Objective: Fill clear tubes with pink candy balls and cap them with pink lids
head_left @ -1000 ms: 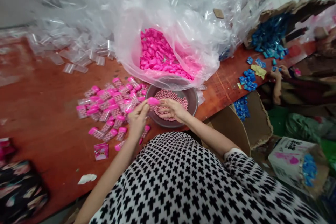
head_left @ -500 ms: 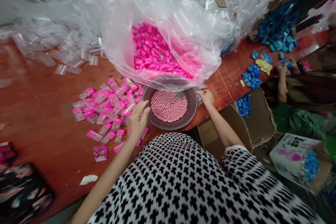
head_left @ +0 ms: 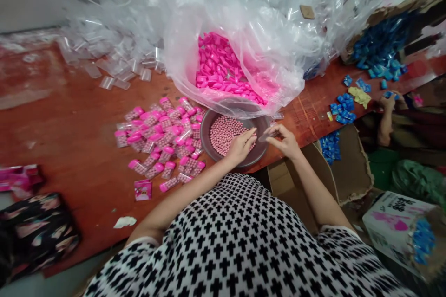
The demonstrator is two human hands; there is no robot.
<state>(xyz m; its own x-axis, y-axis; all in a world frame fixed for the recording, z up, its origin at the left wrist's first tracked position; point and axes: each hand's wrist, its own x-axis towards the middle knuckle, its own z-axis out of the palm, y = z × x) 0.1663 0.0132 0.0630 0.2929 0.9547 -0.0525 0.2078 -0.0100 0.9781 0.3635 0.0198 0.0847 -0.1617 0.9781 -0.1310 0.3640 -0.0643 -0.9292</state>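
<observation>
A dark round bowl (head_left: 207, 126) full of small pink beads (head_left: 226, 131) sits at the near edge of the red-brown table (head_left: 76, 125). My left hand (head_left: 240, 146) reaches into the bowl, fingers bent over the beads. My right hand (head_left: 284, 139) hovers over the bowl's right rim, pinching a small clear empty container (head_left: 266, 135). Left of the bowl lies a heap of filled clear containers with pink caps (head_left: 162, 139). Behind the bowl, a big clear plastic bag (head_left: 244, 28) holds loose pink caps (head_left: 223, 69).
Empty clear containers (head_left: 114, 67) lie scattered at the table's back left. Blue packets (head_left: 343, 106) and a torn box of blue pieces (head_left: 379, 51) lie at right, where another person's hand (head_left: 388, 102) works. Open cardboard boxes (head_left: 344, 162) stand below the table edge. A pink card (head_left: 143, 189) lies near me.
My left hand left the pile of capped containers and moved right into the bowl. My right hand came back from the table's right side holding a clear container.
</observation>
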